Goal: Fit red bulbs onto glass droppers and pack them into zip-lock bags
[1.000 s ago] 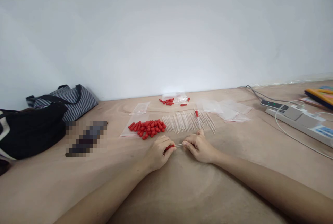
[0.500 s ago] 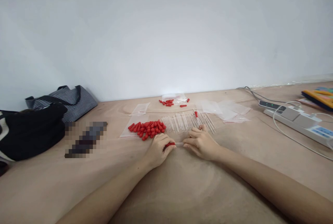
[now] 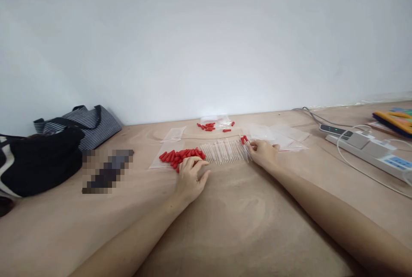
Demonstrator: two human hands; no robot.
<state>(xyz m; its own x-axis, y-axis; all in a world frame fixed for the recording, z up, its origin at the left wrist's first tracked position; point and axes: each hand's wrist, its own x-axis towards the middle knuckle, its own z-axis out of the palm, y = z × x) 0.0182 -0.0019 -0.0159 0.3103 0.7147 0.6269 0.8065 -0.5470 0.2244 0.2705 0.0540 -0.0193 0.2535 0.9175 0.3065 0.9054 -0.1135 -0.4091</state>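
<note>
- In the head view, your two red-tipped tubes (image 3: 245, 138) lie at the right end of the row, red ends pointing away from you toward the wall (image 3: 206, 41); their long axes run near to far, the near ends swung slightly to your right.
- Beside them, the clear tubes (image 3: 222, 152) lie side by side, long axes also running mostly away from you.
- The red bulbs (image 3: 185, 154) are heaped left of that row, partly on a plastic bag (image 3: 156, 164); those at the heap's left edge slant from near left to far right.
- Your right hand (image 3: 263, 152) reaches forward and inward, palm down, fingertips at the red-tipped tubes. You have those fingers drawn together, but whether they pinch a tube or only rest against it, I cannot tell.
- Your left hand (image 3: 190, 178) comes in from the lower left, palm down at the heap's near edge, covering some bulbs. Its fingers are loosely curved and its thumb stands apart, pointing toward the far right, with nothing visible between them.
</note>
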